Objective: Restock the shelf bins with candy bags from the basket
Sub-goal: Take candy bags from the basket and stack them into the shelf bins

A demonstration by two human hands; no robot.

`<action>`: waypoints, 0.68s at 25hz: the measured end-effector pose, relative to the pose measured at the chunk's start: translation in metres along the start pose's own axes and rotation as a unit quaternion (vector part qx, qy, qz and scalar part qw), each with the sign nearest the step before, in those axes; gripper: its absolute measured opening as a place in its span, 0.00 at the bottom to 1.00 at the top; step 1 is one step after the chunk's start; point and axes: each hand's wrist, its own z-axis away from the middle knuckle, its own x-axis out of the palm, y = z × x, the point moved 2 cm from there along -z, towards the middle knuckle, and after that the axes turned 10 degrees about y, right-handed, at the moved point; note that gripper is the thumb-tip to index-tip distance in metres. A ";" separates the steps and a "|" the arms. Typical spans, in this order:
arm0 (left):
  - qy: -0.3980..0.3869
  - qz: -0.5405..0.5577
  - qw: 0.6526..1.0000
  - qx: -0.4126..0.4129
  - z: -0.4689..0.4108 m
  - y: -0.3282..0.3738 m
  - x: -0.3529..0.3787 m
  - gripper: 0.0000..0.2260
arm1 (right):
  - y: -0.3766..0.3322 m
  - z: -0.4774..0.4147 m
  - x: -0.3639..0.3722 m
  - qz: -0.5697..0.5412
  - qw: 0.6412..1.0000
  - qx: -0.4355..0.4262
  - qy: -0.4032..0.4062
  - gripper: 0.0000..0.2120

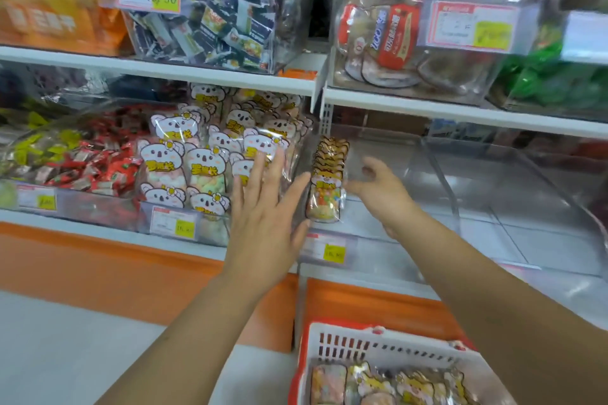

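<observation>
Your left hand [265,207] is spread flat, your right hand [378,186] loosely curled and empty, so the unsupported candy bags [326,187] may topple.

Upright candy bags [326,186] in clear bin [439,176]

Both forearms reach forward. The left hand [263,207] stands flat, fingers straight, just left of the bag row [327,181]; the right hand [378,187], fingers loosely curled, is just right of it.
</observation>
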 end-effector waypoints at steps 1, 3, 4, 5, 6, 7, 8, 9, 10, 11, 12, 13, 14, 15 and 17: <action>0.009 0.021 1.000 0.010 0.006 0.010 -0.007 0.28 | 0.000 0.022 -0.014 -0.026 0.999 -0.023 0.013 0.26; -0.002 0.086 0.996 0.024 0.024 0.032 -0.017 0.25 | 0.015 0.067 -0.044 -0.068 0.996 -0.043 0.036 0.17; -0.029 0.122 0.992 0.027 0.035 0.043 -0.019 0.23 | 0.027 0.088 -0.057 -0.080 0.996 -0.036 0.034 0.14; -0.071 0.154 0.985 0.028 0.049 0.056 -0.019 0.21 | 0.047 0.109 -0.071 -0.080 0.996 -0.020 0.023 0.12; -0.123 0.178 0.976 0.029 0.065 0.067 -0.017 0.20 | 0.067 0.130 -0.080 -0.080 0.997 0.013 0.001 0.11; -0.189 0.193 0.962 0.028 0.080 0.078 -0.013 0.20 | 0.092 0.145 -0.088 -0.070 0.996 0.057 -0.028 0.10; -0.264 0.204 0.942 0.023 0.098 0.089 -0.009 0.20 | 0.116 0.161 -0.095 -0.019 0.994 0.090 -0.067 0.09; -0.344 0.204 0.916 0.018 0.117 0.099 -0.003 0.22 | 0.145 0.175 -0.096 0.048 0.986 0.117 -0.112 0.10; -0.425 0.197 0.883 0.018 0.137 0.108 0.004 0.24 | 0.167 0.190 -0.099 0.128 0.969 0.141 -0.155 0.11; -0.499 0.185 0.846 0.019 0.159 0.116 0.013 0.26 | 0.195 0.199 -0.098 0.136 0.954 0.194 -0.185 0.12; -0.560 0.172 0.811 0.019 0.180 0.121 0.023 0.28 | 0.214 0.209 -0.096 0.105 0.940 0.235 -0.223 0.10; -0.601 0.158 0.783 0.017 0.201 0.126 0.033 0.30 | 0.229 0.216 -0.095 0.088 0.943 0.228 -0.227 0.08; -0.626 0.145 0.766 0.012 0.218 0.128 0.041 0.32 | 0.240 0.216 -0.091 0.060 0.931 0.269 -0.239 0.07; -0.638 0.132 0.758 0.006 0.232 0.129 0.048 0.32 | 0.254 0.214 -0.085 0.014 0.923 0.274 -0.268 0.06; -0.644 0.111 0.757 0.003 0.249 0.128 0.056 0.33 | 0.280 0.234 -0.091 0.268 0.890 0.192 -0.316 0.18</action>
